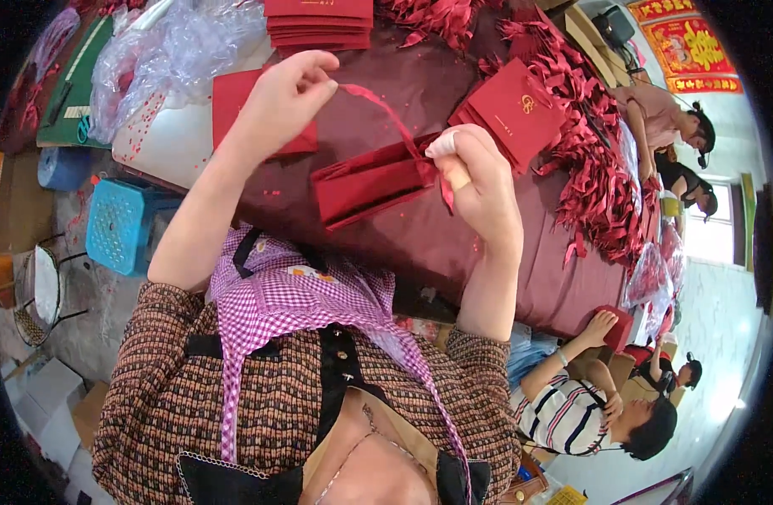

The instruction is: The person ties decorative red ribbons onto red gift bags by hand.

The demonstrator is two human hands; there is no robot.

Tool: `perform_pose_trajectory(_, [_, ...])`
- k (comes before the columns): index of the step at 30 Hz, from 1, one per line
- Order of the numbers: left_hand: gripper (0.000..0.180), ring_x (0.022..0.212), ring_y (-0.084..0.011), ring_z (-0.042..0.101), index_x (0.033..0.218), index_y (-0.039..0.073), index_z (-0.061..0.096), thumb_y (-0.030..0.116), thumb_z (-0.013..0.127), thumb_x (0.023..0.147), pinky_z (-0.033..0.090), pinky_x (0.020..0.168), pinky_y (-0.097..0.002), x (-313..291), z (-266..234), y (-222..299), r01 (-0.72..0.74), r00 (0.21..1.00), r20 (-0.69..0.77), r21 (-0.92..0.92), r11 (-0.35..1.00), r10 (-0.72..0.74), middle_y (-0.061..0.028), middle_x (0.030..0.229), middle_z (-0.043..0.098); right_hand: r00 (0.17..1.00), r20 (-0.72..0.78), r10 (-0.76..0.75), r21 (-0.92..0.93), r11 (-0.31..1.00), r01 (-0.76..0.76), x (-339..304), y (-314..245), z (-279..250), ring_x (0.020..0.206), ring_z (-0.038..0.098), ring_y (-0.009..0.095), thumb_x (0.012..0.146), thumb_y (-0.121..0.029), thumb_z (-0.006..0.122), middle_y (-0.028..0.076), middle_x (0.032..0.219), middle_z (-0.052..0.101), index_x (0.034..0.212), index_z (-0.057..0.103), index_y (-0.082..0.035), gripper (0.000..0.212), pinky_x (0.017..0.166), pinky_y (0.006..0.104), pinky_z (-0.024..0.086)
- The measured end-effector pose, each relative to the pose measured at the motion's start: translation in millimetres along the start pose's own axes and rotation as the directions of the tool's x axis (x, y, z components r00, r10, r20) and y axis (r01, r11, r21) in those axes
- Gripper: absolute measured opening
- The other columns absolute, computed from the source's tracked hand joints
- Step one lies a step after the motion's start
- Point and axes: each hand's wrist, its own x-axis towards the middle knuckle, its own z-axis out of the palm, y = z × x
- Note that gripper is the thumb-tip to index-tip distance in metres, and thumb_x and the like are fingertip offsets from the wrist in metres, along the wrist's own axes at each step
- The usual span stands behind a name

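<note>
A small dark-red paper gift bag [363, 192] lies tilted on the table in front of me, its mouth spread and its inside showing. My left hand [290, 94] is above and left of it, fingers pinched on one end of a red ribbon [385, 109]. From there the ribbon runs in a slack curve down to the bag's right edge. At that edge my right hand [481, 181] is closed on the ribbon, with white and yellowish wraps on its fingers. A ribbon tail hangs below it. Whether these fingers also grip the bag's edge is hidden.
A stack of red bags [319, 23] stands at the far side, and more lie at right [513, 114]. Heaps of red ribbons [584, 160] line the right side of the maroon-covered table [395, 252]. A blue stool [119, 225] stands left. A co-worker [580, 408] sits at right.
</note>
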Motion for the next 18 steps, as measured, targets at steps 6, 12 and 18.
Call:
perform_pose_trajectory(6, [0.013, 0.08, -0.0268, 0.055, 0.087, 0.001, 0.063, 0.009, 0.069, 0.079, 0.045, 0.072, -0.0351, -35, 4, 47, -0.452, 0.875, 0.306, 0.238, 0.86, 0.376, -0.0104, 0.082, 0.054, 0.995, 0.013, 0.101, 0.035, 0.994, -0.101, 9, 11, 5, 0.088, 0.059, 0.032, 0.079, 0.002, 0.06, 0.013, 0.087, 0.061, 0.088, 0.06, -0.002, 0.009, 0.078, 0.0367, 0.048])
perform_pose_trajectory(12, [0.014, 0.088, -0.0321, 0.053, 0.084, -0.004, 0.059, 0.008, 0.066, 0.08, 0.045, 0.079, -0.0387, -42, 7, 37, -0.431, 0.889, 0.332, 0.371, 0.823, 0.316, -0.0139, 0.091, 0.054, 0.948, -0.031, 0.317, 0.46, 0.847, -0.268, 11, 17, 21, 0.089, 0.06, 0.019, 0.086, 0.001, 0.059, 0.007, 0.094, 0.065, 0.108, 0.06, -0.004, 0.023, 0.079, 0.0317, 0.048])
perform_pose_trajectory(18, [0.01, 0.092, -0.0325, 0.053, 0.084, -0.002, 0.058, 0.004, 0.064, 0.079, 0.044, 0.081, -0.0395, -36, 7, 28, -0.459, 0.888, 0.228, 0.371, 0.807, 0.399, -0.013, 0.096, 0.054, 0.943, 0.213, 0.257, 0.539, 0.774, -0.333, -16, 75, 41, 0.104, 0.057, 0.017, 0.09, -0.008, 0.061, 0.012, 0.121, 0.06, 0.135, 0.045, -0.001, 0.049, 0.094, 0.0302, 0.045])
